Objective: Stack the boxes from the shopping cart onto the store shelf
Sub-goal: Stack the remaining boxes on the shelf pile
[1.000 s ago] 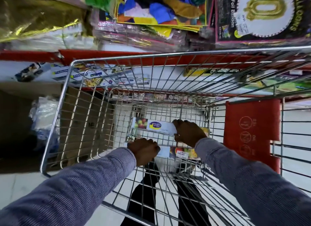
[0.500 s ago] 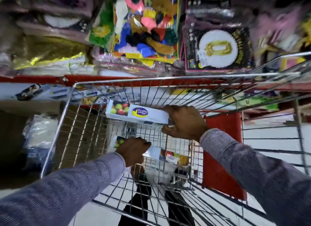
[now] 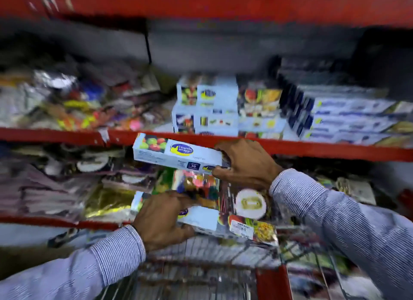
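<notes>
Two boxes, one gripped in each hand: right hand (image 3: 243, 163) upper box (image 3: 178, 153), left hand (image 3: 161, 221) lower box (image 3: 201, 218)

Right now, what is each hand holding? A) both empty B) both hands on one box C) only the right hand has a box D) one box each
D: the right hand grips the end of the upper box in front of the red shelf edge, and the left hand holds a second box lower down.
</notes>
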### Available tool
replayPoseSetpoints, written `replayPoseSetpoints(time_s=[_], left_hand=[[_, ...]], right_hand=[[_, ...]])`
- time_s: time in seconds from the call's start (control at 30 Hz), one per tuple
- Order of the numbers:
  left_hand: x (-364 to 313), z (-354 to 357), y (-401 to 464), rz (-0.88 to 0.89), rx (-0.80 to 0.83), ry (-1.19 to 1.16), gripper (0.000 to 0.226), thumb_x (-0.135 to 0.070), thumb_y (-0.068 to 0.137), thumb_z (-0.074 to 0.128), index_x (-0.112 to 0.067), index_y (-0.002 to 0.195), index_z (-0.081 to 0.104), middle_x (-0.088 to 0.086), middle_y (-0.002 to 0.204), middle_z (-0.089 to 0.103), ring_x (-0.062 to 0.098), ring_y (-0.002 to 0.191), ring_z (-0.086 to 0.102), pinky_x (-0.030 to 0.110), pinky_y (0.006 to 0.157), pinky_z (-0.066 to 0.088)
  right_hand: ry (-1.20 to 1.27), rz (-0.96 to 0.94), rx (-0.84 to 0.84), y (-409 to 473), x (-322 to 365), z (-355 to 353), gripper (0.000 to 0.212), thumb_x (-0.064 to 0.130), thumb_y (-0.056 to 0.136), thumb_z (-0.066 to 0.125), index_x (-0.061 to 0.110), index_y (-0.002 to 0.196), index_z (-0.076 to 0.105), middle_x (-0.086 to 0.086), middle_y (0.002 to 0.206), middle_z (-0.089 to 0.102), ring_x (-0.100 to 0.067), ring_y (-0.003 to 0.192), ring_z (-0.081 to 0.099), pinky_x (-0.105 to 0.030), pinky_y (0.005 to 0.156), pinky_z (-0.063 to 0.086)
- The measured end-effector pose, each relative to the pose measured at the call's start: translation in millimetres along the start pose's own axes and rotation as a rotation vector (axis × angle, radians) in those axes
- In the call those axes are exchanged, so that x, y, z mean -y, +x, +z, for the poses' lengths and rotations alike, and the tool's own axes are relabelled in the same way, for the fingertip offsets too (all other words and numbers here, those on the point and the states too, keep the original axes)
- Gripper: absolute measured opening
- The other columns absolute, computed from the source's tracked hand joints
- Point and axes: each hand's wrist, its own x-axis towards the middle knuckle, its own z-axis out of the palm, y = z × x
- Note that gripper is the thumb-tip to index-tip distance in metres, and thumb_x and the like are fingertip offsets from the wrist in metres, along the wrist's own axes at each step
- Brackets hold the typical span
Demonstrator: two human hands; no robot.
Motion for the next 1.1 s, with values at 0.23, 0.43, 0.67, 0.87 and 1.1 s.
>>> replayPoseSetpoints(time_s=[0.23, 0.43, 0.67, 0.87, 1.1], left_hand=[[-9, -79, 69, -0.022, -0.113, 0.004, 0.062, -0.067, 0.051, 0.067, -0.053, 0.111, 0.061, -0.016, 0.090, 0.077, 0.006, 0.083, 0.071, 0.024, 0.066, 0.054], [-8, -110, 130, -0.053, -0.158, -0.002, 0.066, -0.065, 0.046, 0.066, -0.048, 0.110, 0.069, -0.018, 0.101, 0.076, 0.005, 0.094, 0.070, 0.021, 0.079, 0.053], [-1, -113, 181, -0.087, -0.153, -0.042, 0.069, -0.062, 0.046, 0.073, -0.041, 0.112, 0.069, -0.019, 0.114, 0.072, 0.009, 0.105, 0.065, 0.032, 0.088, 0.055], [1, -109, 197, -0.059, -0.144, -0.025, 0.069, -0.063, 0.047, 0.074, -0.042, 0.112, 0.070, -0.020, 0.113, 0.073, 0.006, 0.100, 0.067, 0.028, 0.087, 0.056], [3, -107, 198, -0.068, -0.124, -0.034, 0.068, -0.061, 0.046, 0.075, -0.041, 0.112, 0.070, -0.020, 0.112, 0.073, 0.006, 0.100, 0.067, 0.027, 0.087, 0.055]], right_hand=[[-0.101, 0.031, -0.053, 51, -35, -69, 0.049, 0.055, 0.082, 0.058, 0.021, 0.117, 0.059, -0.005, 0.095, 0.071, -0.030, 0.084, 0.066, -0.031, 0.061, 0.038], [-0.106, 0.201, 0.070, 92, -78, -81, 0.053, 0.053, 0.089, 0.056, 0.017, 0.128, 0.053, -0.010, 0.120, 0.065, -0.033, 0.108, 0.063, -0.039, 0.083, 0.051], [-0.111, 0.248, 0.180, 119, -122, -68, 0.054, 0.048, 0.092, 0.055, 0.017, 0.135, 0.048, -0.015, 0.139, 0.054, -0.032, 0.123, 0.055, -0.038, 0.096, 0.046], [-0.079, 0.227, 0.248, 126, -130, -54, 0.051, 0.043, 0.093, 0.056, 0.013, 0.135, 0.050, -0.015, 0.136, 0.053, -0.032, 0.124, 0.051, -0.042, 0.101, 0.047], [-0.118, 0.191, 0.179, 124, -130, -51, 0.052, 0.035, 0.093, 0.057, 0.012, 0.139, 0.049, -0.013, 0.141, 0.047, -0.031, 0.130, 0.045, -0.036, 0.104, 0.043]])
